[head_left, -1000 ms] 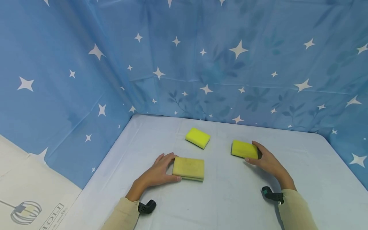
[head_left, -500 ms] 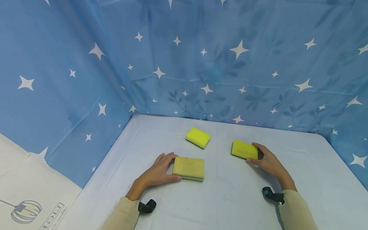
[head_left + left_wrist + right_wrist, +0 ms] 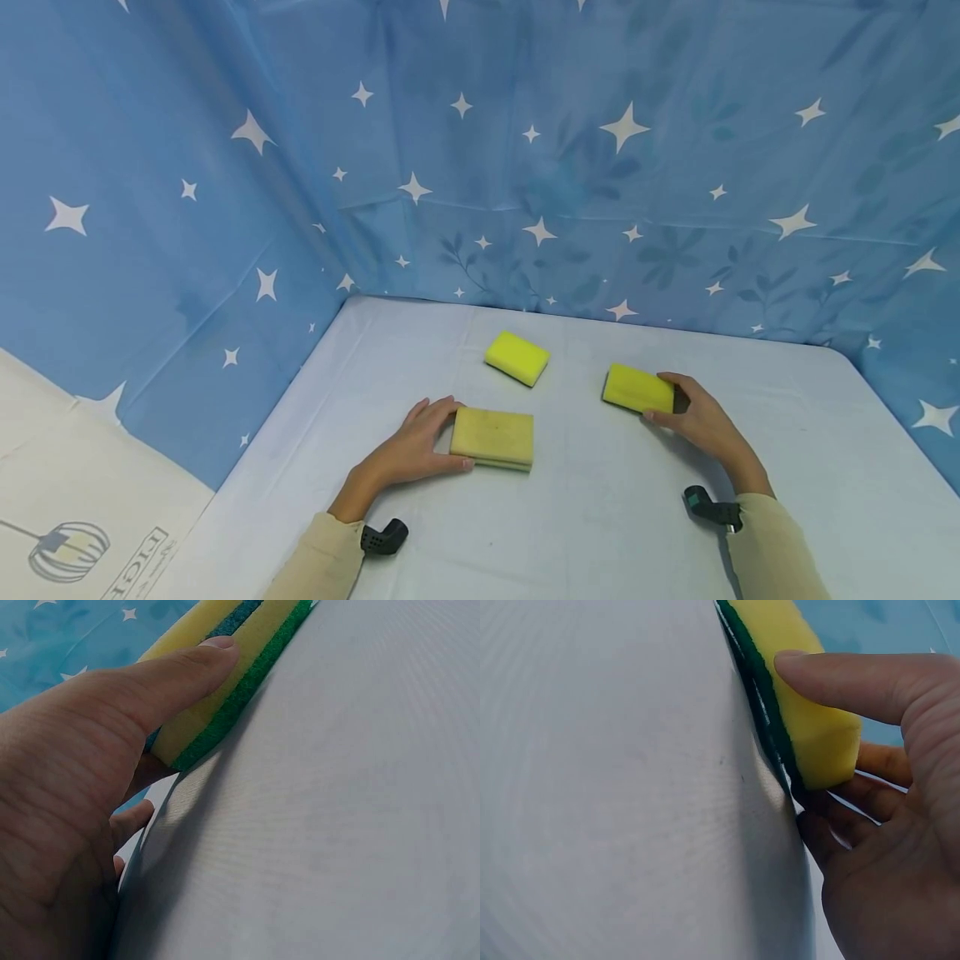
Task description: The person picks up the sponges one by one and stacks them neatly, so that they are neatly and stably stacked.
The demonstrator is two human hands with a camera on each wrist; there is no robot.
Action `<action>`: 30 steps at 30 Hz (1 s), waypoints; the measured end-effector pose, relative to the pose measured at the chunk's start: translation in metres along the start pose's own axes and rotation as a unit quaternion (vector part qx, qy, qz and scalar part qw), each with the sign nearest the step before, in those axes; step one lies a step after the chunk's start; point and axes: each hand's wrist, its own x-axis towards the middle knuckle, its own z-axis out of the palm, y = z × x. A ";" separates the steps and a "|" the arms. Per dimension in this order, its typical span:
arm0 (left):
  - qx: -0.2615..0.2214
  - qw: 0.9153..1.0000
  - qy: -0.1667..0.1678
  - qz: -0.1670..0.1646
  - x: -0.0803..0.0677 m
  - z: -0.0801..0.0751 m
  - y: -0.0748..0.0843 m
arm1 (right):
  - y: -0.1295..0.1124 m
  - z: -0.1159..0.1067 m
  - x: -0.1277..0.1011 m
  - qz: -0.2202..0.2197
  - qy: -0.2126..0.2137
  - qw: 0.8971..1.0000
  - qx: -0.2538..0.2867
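On the pale table [image 3: 600,517], my left hand [image 3: 408,450] pinches the stacked pair of sponges [image 3: 492,437] by its near end, steadying it; my right hand [image 3: 701,425] clasps a single yellow sponge [image 3: 637,388], thumb against its side, ready to lift it.

The table [image 3: 600,517] wears a pale grey-blue cloth, plain. Behind it, a blue backdrop [image 3: 525,150] scattered with white stars and faint darker leaf prints. The far sponge [image 3: 516,358] is bright yellow. The right-hand sponge [image 3: 636,388] is bright yellow too, with a dark green scouring layer [image 3: 761,712] underneath. The stacked sponges [image 3: 492,437] look duller, mustard yellow on top; from the left wrist, their edge shows bands of yellow, blue, yellow, then green. Cream sleeves [image 3: 322,558], black wrist mounts [image 3: 384,537]. Off to the left, a cream sheet [image 3: 67,517] with grey print.
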 end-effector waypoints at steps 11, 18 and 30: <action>-0.006 1.000 -0.001 -0.004 0.000 0.001 -0.001 | -0.002 0.001 0.002 -0.001 0.000 1.000 0.020; -0.009 1.000 -0.002 -0.012 0.001 0.001 0.000 | -0.009 0.000 0.001 -0.004 -0.002 1.000 0.013; -0.009 1.000 -0.004 -0.019 0.001 0.001 0.000 | -0.018 -0.003 0.001 -0.013 -0.002 1.000 0.018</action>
